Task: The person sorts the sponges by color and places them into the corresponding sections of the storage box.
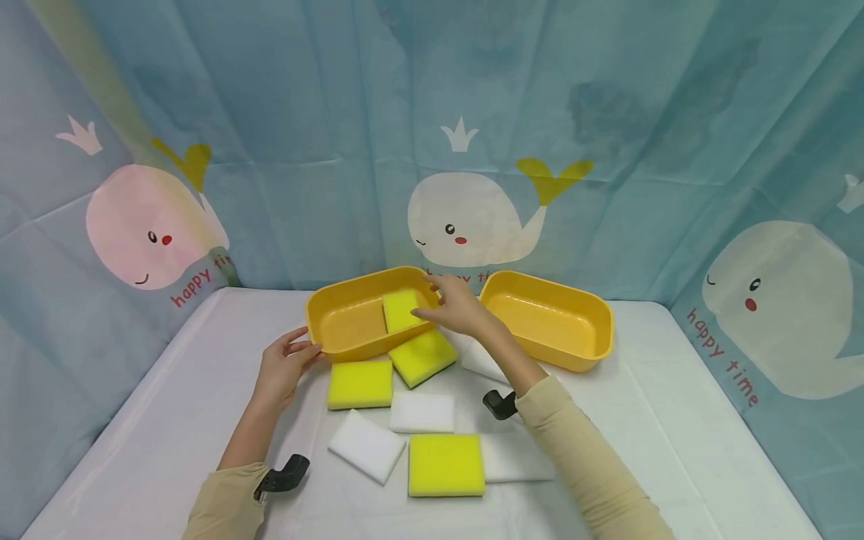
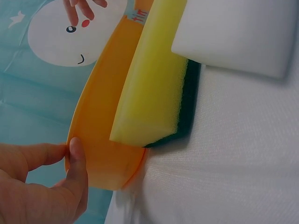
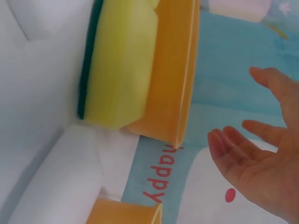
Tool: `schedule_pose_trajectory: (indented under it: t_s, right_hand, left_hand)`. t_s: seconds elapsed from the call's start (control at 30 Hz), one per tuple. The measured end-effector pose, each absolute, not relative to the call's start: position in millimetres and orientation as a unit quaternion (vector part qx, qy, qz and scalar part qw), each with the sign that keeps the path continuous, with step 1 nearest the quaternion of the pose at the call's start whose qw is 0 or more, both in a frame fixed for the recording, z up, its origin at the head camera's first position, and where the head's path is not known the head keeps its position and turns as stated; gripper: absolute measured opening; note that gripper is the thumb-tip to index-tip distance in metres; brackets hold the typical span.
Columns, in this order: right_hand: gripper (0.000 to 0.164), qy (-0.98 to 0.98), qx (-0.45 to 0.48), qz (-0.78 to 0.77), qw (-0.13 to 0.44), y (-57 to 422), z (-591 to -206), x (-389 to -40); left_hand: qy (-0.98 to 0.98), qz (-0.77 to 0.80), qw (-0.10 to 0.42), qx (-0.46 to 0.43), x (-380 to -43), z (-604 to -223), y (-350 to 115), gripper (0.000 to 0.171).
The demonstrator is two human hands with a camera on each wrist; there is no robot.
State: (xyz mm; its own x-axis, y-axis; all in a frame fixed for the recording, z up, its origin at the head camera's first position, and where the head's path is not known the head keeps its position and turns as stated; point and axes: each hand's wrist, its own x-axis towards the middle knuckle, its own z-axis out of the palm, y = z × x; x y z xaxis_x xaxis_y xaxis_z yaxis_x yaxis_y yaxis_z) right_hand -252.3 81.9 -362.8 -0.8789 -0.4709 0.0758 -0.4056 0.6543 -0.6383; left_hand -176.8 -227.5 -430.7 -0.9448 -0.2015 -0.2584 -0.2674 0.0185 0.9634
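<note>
My left hand (image 1: 280, 369) pinches the rim at the left end of a yellow-orange plastic bin (image 1: 358, 349), thumb and fingertips on the edge. Inside that bin, toward its right end, lies a yellow sponge (image 1: 400, 310). Over the same end hovers my right hand (image 1: 460, 306), its fingers loosely spread and holding nothing; the right wrist view shows them apart from the rim. Just in front of the bin are two more yellow sponges (image 1: 423, 357), (image 1: 361, 384); the left wrist view shows a dark green scouring layer (image 2: 190, 100) underneath one.
A second yellow-orange bin (image 1: 574, 357) stands at the back right. Nearer me are another yellow sponge (image 1: 446, 465) and several white sponge blocks (image 1: 367, 445), one partly behind my right forearm. A blue whale-print curtain (image 1: 337, 150) borders the white table (image 1: 169, 390).
</note>
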Motion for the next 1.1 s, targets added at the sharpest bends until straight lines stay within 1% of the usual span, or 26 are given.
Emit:
schedule_pose_trajectory:
  t_s: [0.37, 0.73, 0.9, 1.1]
  right_hand:
    - [0.070, 0.901, -0.273, -0.336, 0.021, 93, -364, -226]
    - [0.072, 0.900, -0.291, -0.323, 0.043, 104, -371, -197]
    - [0.070, 0.891, -0.318, -0.323, 0.034, 108, -373, -185]
    - [0.066, 0.886, -0.333, -0.319, 0.054, 112, -379, -172]
  left_hand:
    - [0.718, 0.677, 0.021, -0.162, -177, -430, -228, 0.068]
    - [0.718, 0.676, 0.021, -0.165, -176, -431, -227, 0.067]
    - [0.719, 0.674, 0.021, -0.168, -176, -430, -226, 0.066]
    - [0.714, 0.679, 0.021, -0.167, -175, -430, -227, 0.067]
